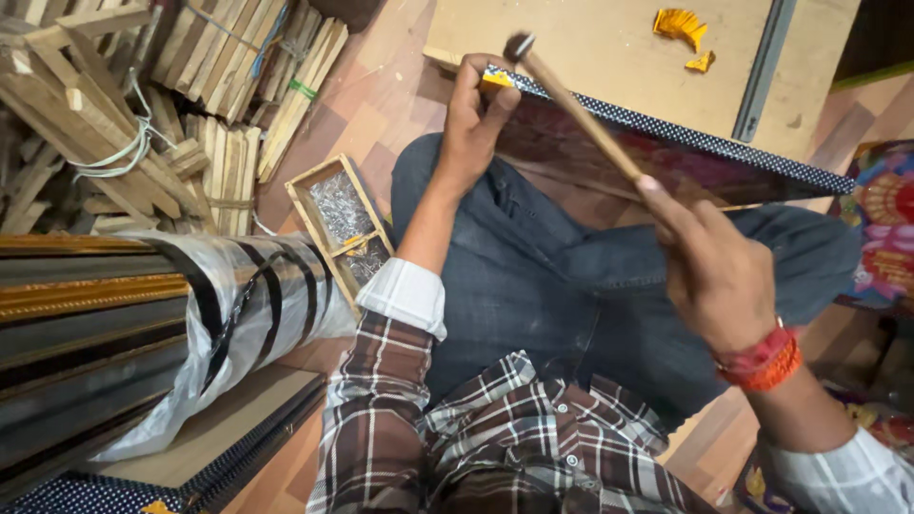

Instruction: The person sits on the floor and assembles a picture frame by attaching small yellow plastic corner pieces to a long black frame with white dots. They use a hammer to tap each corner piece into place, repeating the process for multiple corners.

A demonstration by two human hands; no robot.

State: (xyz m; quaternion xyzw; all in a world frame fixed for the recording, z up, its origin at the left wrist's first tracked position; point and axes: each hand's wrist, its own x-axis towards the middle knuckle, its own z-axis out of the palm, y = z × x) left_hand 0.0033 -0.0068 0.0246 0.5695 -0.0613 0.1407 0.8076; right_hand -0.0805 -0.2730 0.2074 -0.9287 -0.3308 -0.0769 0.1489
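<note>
Wooden-handled hammer (571, 105) sits in your right hand (714, 276), fingers curled tight round the lower end of the shaft. Its long axis slants up and left, with the dark head raised just above your left hand (471, 119). That hand is half closed, thumb and fingers pinching the near left corner of the picture frame (666, 157), which rests across your jeans and has a dotted edge. Beyond the frame lies a flat board (609, 48). Left of your knee, on the wooden floor (381, 95), stands a nail box (343, 224), with bundled wood strips (143, 105) behind it.
</note>
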